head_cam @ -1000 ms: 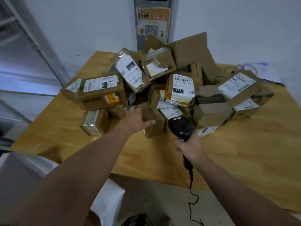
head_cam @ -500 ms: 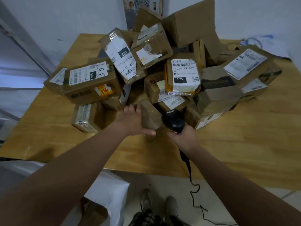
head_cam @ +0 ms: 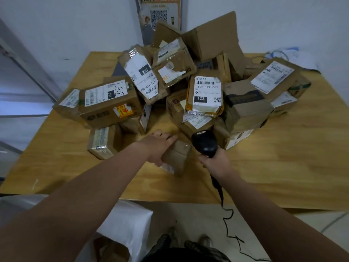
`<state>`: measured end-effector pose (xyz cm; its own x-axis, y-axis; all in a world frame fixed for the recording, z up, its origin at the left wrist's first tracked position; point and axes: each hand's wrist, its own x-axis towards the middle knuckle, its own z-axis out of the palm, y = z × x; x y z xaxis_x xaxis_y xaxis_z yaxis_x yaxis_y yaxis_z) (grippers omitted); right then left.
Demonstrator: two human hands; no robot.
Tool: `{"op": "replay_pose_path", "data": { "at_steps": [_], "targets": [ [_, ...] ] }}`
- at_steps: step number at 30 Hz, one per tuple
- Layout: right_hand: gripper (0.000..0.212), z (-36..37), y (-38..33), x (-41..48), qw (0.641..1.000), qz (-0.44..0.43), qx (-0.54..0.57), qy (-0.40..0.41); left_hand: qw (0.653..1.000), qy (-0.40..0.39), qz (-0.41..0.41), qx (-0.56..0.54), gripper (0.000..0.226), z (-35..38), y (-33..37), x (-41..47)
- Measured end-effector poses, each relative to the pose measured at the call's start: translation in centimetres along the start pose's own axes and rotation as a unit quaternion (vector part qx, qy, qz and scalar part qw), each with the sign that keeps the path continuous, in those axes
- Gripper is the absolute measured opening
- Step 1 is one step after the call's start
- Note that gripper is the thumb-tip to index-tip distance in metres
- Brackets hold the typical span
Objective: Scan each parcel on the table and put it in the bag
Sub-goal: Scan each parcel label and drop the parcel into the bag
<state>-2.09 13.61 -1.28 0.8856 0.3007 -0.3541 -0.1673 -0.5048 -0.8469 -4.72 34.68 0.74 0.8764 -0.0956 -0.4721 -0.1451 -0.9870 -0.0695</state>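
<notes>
My left hand grips a small brown cardboard parcel by its top and left side, in front of the pile near the table's front. My right hand holds a black barcode scanner just right of that parcel, its head pointing toward the pile. A heap of several taped cardboard parcels with white labels covers the middle and back of the wooden table. A white bag stands open on the floor at the lower left, with brown cardboard showing inside.
The scanner's black cable hangs off the table's front edge to the floor. My shoes show below. A poster hangs on the wall behind the pile. Papers and cords lie at the back right corner.
My left hand reached the small parcel, closed on it and drew it out of the pile toward the table's front. The scanner stayed close on its right.
</notes>
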Motion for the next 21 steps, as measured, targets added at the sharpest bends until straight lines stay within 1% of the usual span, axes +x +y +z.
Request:
{"op": "replay_pose_path", "data": {
  "at_steps": [2,3,4,5,6,7,8,9,10,11,12,14,15,17,19,21],
  "targets": [
    [0.014,-0.3,0.3,-0.3,0.999,0.019,0.029,0.005,0.998,0.029,-0.020,-0.047,0.101,0.4,-0.3,-0.9],
    [0.014,-0.4,0.4,-0.4,0.998,0.027,0.049,0.011,0.992,0.051,-0.055,-0.098,0.099,0.8,-0.6,-1.3],
    [0.014,-0.6,0.4,-0.6,0.997,0.030,0.071,0.017,0.976,0.071,-0.099,-0.179,0.096,1.1,-0.8,-1.8],
    [0.015,-0.8,0.4,-0.8,0.995,0.031,0.096,0.021,0.938,0.079,-0.143,-0.305,0.090,1.5,-1.0,-2.3],
    [0.018,-1.0,0.3,-1.0,0.992,0.027,0.125,0.023,0.871,0.088,-0.166,-0.453,0.081,1.7,-0.8,-2.8],
    [0.021,-1.1,0.2,-1.3,0.987,0.023,0.156,0.020,0.791,0.093,-0.174,-0.578,0.068,2.0,-0.5,-3.2],
    [0.023,-1.1,0.0,-1.6,0.983,0.016,0.185,0.014,0.725,0.098,-0.176,-0.658,0.055,2.2,0.1,-3.7],
    [0.024,-0.9,-0.2,-1.8,0.980,0.009,0.201,0.005,0.683,0.102,-0.177,-0.701,0.042,2.4,0.7,-3.9],
    [0.024,-0.7,-0.3,-2.0,0.978,0.002,0.209,-0.004,0.650,0.108,-0.176,-0.731,0.030,2.6,1.4,-4.0],
    [0.025,-0.3,-0.5,-2.1,0.977,-0.004,0.213,-0.014,0.622,0.113,-0.176,-0.755,0.022,2.7,2.0,-4.0],
    [0.025,0.0,-0.6,-2.2,0.975,-0.009,0.221,-0.023,0.597,0.118,-0.178,-0.773,0.020,2.7,2.5,-4.1],
    [0.026,0.6,-1.0,-2.1,0.969,0.000,0.244,-0.027,0.563,0.115,-0.171,-0.801,0.027,2.9,3.1,-4.1],
    [0.027,0.7,-1.3,-2.0,0.968,0.006,0.249,-0.023,0.552,0.109,-0.162,-0.811,0.032,3.0,3.2,-4.1],
    [0.025,0.7,-1.7,-1.8,0.968,0.009,0.251,-0.018,0.542,0.093,-0.143,-0.823,0.037,3.4,3.3,-4.3],
    [0.022,0.7,-2.0,-1.7,0.972,0.007,0.233,-0.025,0.546,0.097,-0.143,-0.820,0.032,3.7,3.2,-4.4],
    [0.019,0.6,-2.2,-1.7,0.987,-0.014,0.160,-0.012,0.567,0.128,-0.173,-0.795,0.036,3.8,2.8,-4.4]
  ]
}}
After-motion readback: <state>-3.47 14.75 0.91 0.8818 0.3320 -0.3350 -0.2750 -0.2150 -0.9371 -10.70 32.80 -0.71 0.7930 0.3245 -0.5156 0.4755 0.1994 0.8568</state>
